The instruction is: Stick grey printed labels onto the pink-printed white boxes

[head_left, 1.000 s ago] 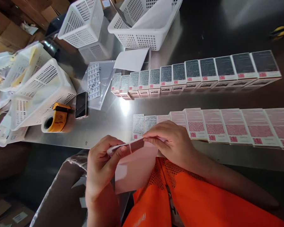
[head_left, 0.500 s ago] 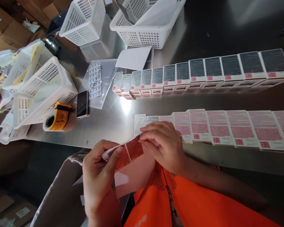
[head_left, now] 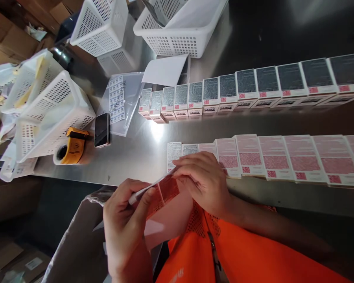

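Note:
Between my hands is a sheet of red labels [head_left: 168, 189], tilted above the table's front edge, its upper edge curled over and a pale pink part hanging below. My left hand [head_left: 126, 220] is closed on its left end, thumb in front and fingers behind. My right hand [head_left: 203, 181] pinches the upper right corner; the fingertips partly hide what they grip. Just behind the right hand runs a row of small cartons with pink printed faces [head_left: 250, 155], the nearest ones partly covered by it. Farther back stands a row of cartons with dark grey tops [head_left: 211, 90].
On the metal table [head_left: 129, 157] at left lie a phone [head_left: 102, 129], a yellow tape dispenser [head_left: 75, 145] and a clear plastic bag with a sticker sheet [head_left: 117, 98]. White perforated baskets [head_left: 177, 41] stand at the back and left [head_left: 53, 118]. A grey cloth-like cover [head_left: 76, 236] hangs below.
The view has shifted slightly. Both hands keep their hold on the label sheet, whose curled upper edge has tilted a little; the cartons stay where they were.

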`<state>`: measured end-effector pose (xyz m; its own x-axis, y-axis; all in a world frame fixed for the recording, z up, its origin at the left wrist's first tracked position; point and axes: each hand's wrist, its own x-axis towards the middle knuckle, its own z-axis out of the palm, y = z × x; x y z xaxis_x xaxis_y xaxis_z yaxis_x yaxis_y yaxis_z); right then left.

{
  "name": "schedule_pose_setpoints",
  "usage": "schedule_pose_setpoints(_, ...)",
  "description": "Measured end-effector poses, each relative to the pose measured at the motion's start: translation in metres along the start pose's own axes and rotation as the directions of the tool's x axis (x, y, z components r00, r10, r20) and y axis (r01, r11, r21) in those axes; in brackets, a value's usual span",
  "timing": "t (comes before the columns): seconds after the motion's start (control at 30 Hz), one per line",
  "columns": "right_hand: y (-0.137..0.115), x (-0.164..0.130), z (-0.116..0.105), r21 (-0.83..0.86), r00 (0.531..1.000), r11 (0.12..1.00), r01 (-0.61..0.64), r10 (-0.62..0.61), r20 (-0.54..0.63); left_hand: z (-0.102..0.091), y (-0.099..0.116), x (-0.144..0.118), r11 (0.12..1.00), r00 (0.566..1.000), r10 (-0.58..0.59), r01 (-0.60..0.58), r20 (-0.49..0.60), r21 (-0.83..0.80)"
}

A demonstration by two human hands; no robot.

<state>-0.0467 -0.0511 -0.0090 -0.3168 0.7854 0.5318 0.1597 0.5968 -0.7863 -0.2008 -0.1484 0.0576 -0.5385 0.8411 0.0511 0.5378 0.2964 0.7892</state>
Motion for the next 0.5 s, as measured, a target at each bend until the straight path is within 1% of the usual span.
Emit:
schedule_pose_setpoints(0.03, 0.0, 0.0, -0.001, 0.003, 1.0, 1.0, 0.002, -0.002, 0.009, -0.001, -0.002, 0.0, 1.0, 1.0, -0.02, 0.02, 0.004, -0.014)
schedule_pose_setpoints(0.1, 0.001, 0.0, -0.002, -0.017, 0.998, 0.999, 0.05, -0.05, 0.025, -0.002, -0.005, 0.002, 0.997, 0.997, -0.072, 0.072, 0.002, -0.041)
schedule_pose_setpoints(0.17, 0.001, -0.003, -0.004, -0.105, 0.99, 0.985, 0.138, -0.134, 0.041, -0.002, -0.01, 0.009, 0.988, 0.991, -0.134, 0.134, 0.005, -0.077)
schedule_pose_setpoints(0.27, 0.0, -0.011, -0.004, -0.271, 0.953, 0.914, 0.302, -0.289, 0.089, 0.001, -0.019, 0.025, 0.958, 0.974, -0.216, 0.224, 0.068, -0.177)
schedule_pose_setpoints(0.33, -0.002, -0.017, -0.004, -0.292, 0.905, 0.856, 0.426, -0.405, 0.134, 0.002, -0.026, 0.037, 0.93, 0.96, -0.264, 0.279, 0.093, -0.238)
schedule_pose_setpoints(0.37, -0.003, -0.02, -0.005, -0.272, 0.87, 0.826, 0.493, -0.465, 0.165, 0.002, -0.031, 0.043, 0.916, 0.951, -0.292, 0.308, 0.099, -0.257)
schedule_pose_setpoints(0.43, -0.008, -0.024, -0.01, -0.192, 0.798, 0.778, 0.599, -0.558, 0.227, -0.003, -0.042, 0.056, 0.884, 0.931, -0.345, 0.365, 0.118, -0.294)
schedule_pose_setpoints(0.47, -0.011, -0.024, -0.016, -0.132, 0.767, 0.765, 0.631, -0.589, 0.254, -0.008, -0.049, 0.062, 0.868, 0.922, -0.361, 0.387, 0.14, -0.312)
schedule_pose_setpoints(0.5, -0.014, -0.023, -0.023, -0.063, 0.751, 0.769, 0.636, -0.598, 0.28, -0.013, -0.056, 0.069, 0.852, 0.914, -0.369, 0.406, 0.17, -0.331)
